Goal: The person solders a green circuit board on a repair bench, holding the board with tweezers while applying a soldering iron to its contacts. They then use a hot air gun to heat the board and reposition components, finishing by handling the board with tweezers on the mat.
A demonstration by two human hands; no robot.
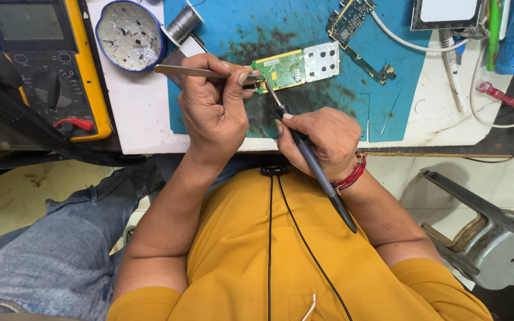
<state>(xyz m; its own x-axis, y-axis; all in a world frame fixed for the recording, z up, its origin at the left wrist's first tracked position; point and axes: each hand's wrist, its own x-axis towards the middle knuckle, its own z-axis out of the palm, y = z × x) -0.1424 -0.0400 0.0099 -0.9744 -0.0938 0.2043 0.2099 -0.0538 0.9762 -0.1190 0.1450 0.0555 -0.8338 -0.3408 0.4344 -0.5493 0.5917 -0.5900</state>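
My left hand (214, 113) is closed around metal tweezers (200, 72), their tips pressing the left end of the green circuit board (287, 68). My right hand (322, 139) grips a black soldering iron (313, 163) like a pen, tip touching the board. The board lies on the blue mat (304, 101), near the table's (138, 113) front edge.
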